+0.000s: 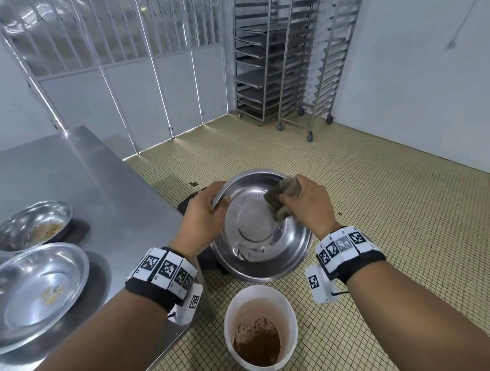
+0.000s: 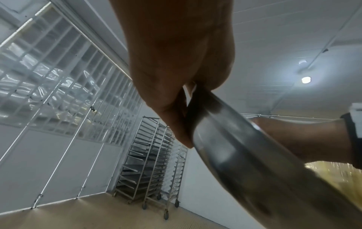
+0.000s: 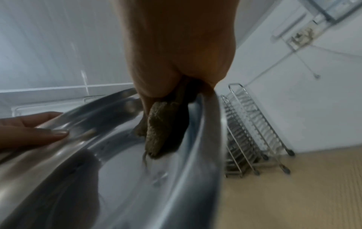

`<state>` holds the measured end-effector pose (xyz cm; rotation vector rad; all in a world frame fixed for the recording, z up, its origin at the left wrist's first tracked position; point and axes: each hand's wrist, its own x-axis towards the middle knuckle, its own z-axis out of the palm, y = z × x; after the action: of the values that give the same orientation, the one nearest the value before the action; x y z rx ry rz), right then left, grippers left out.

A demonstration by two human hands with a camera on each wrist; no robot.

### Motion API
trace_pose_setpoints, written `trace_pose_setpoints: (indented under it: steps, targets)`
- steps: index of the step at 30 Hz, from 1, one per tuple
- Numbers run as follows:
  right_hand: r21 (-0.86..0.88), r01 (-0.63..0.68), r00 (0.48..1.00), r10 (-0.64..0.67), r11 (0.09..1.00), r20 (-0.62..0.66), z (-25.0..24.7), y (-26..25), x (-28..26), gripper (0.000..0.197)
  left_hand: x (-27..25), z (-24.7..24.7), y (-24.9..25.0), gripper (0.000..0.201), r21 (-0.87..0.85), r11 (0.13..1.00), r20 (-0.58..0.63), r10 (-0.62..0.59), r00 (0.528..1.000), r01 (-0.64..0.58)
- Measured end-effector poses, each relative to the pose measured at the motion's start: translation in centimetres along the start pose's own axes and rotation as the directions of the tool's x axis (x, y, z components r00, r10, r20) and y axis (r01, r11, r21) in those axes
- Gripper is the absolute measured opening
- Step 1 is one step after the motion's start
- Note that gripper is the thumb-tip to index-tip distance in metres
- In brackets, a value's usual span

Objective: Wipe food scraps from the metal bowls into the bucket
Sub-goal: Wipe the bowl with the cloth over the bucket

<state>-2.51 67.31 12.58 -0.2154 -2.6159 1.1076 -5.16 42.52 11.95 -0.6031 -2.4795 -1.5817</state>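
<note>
A large metal bowl (image 1: 256,235) is held tilted toward me, above a white bucket (image 1: 284,300) on the floor that holds brown slop. My left hand (image 1: 203,214) grips the bowl's left rim, thumb inside; the left wrist view shows the fingers pinching the bowl rim (image 2: 225,139). My right hand (image 1: 305,205) holds a brown-grey cloth (image 1: 280,198) pressed against the bowl's upper right inner wall. In the right wrist view the cloth (image 3: 162,128) hangs below my fingers inside the bowl (image 3: 117,178). A few small scraps lie near the bowl's lower inner edge.
A steel table (image 1: 71,185) stands at the left. Two more metal bowls with food scraps sit on it, one further back (image 1: 15,232) and one nearer (image 1: 25,298). Wheeled tray racks (image 1: 284,67) stand at the far wall. The floor is small yellow tiles.
</note>
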Motion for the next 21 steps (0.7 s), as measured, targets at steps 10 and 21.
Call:
trace_pose_setpoints:
  steps: [10,21]
  targets:
    - [0.201,-0.116,0.988,0.134,0.973,-0.08,0.3,1.0,-0.7,0.016,0.3,0.8,0.2,0.02,-0.008,0.999,-0.101,-0.042,0.994,0.041]
    - [0.218,-0.068,0.98,0.106,0.974,-0.17,0.2,1.4,-0.3,0.019,0.7,1.7,-0.1,0.018,-0.093,0.992,-0.191,-0.106,0.976,0.089]
